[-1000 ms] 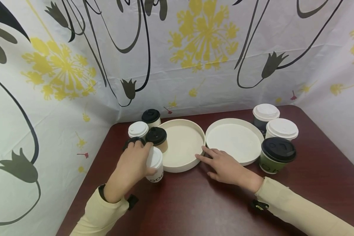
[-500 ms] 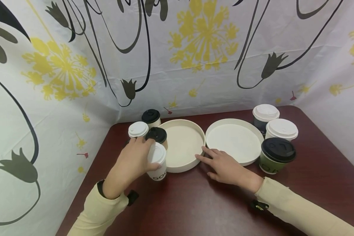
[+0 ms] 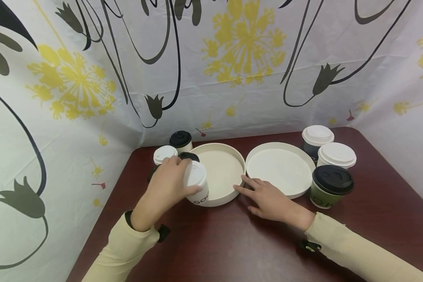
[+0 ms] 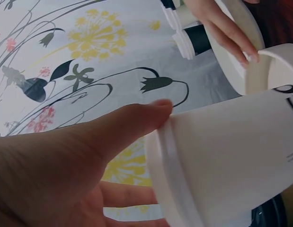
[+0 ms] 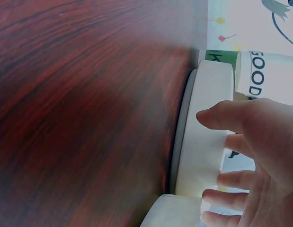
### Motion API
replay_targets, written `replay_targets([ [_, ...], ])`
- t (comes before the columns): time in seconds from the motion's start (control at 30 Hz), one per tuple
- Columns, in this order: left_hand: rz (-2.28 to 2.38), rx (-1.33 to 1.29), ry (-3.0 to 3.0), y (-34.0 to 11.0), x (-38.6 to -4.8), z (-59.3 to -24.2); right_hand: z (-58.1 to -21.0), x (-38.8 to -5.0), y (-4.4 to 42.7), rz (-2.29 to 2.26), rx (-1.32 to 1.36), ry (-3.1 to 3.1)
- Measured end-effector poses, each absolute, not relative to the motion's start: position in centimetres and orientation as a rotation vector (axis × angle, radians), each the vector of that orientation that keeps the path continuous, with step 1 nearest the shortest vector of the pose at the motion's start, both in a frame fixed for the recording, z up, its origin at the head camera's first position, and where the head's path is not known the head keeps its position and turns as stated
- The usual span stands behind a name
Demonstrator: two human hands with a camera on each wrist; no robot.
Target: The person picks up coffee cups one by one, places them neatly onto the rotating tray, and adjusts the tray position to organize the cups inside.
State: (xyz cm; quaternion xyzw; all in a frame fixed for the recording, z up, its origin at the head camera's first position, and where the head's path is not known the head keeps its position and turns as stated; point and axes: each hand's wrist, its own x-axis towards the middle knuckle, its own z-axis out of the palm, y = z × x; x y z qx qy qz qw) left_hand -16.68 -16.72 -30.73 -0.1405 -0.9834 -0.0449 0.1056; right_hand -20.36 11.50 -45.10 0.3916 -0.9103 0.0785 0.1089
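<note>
My left hand (image 3: 165,186) grips a white paper coffee cup (image 3: 198,190) near its white lid, thumb on one side and fingers on the other. The cup is upright, off the table by the front-left rim of the cream round tray (image 3: 222,168). In the left wrist view its lid (image 4: 160,165) lies between thumb and fingers. My right hand (image 3: 268,197), fingers spread, touches the rim of the cream tray near where it meets the white round tray (image 3: 278,168). The right wrist view shows that hand (image 5: 264,151) beside a tray wall (image 5: 208,151).
Behind my left hand stand a white-lidded cup (image 3: 165,154), a black-lidded cup (image 3: 181,141) and a mostly hidden black lid (image 3: 189,156). On the right are a green cup (image 3: 329,188) and two white-lidded cups (image 3: 336,154). Patterned cloth (image 3: 211,78) encloses the table's back and sides.
The left hand has lifted the white cup and carried it right, to the cream tray's front-left rim. My right hand has stayed in place.
</note>
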Motion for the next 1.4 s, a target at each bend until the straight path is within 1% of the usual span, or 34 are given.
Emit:
replay_targets([
  [0.67,-0.219,-0.413,-2.892,-15.7,-19.3,-33.4,-45.4,-20.2,11.5,0.246,1.135,-2.69],
  [1.07,-0.155,-0.398,-2.964,-15.5,-19.8,-35.2,-45.4,-20.2,11.5,0.249,1.136,-2.683],
  [1.4,-0.151,-0.41,-2.964,-15.3,-20.0,-35.7,-45.4,-20.2,11.5,0.26,1.126,-2.691],
])
